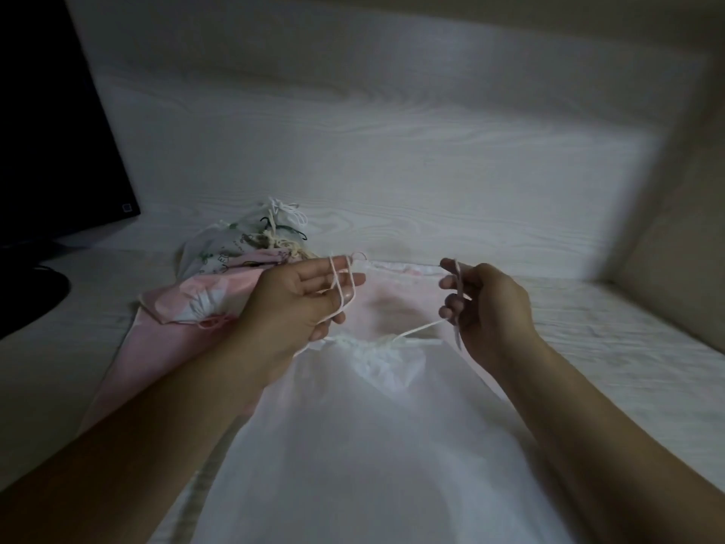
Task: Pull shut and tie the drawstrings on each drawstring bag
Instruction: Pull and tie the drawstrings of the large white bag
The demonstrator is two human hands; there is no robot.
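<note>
- We see a white drawstring bag [376, 445] lying flat on the pale wood-grain table [431, 170], directly in front of the person, its mouth [376, 349] pointing away from them and gathered into tight puckers.
- Left hand [302, 298]: palm turned up, raised above the mouth of the bag. A white cord [343, 286] is looped across the outstretched fingers and runs down to the left side of the gathered mouth. The thumb and the lower fingers curl in on the cord; we record this as a grip on the cord.
- Right hand [482, 300]: held level with the left, well apart from it. Its fingers are curled round a second strand of cord [419, 329], which runs slackly from the hand down to the middle of the mouth. A short end hangs below the hand.
- Under the white bag lies a pink bag [164, 347], showing to the left and beyond the mouth.
- Beyond the left hand sits a heap of smaller bags [243, 245], printed and pink, with closed tops and cords in bows; their number we cannot tell.
- A dark monitor [51, 123] stands at the far left.
- Lighting is dim; fine detail of the knot at the mouth is not resolvable.
</note>
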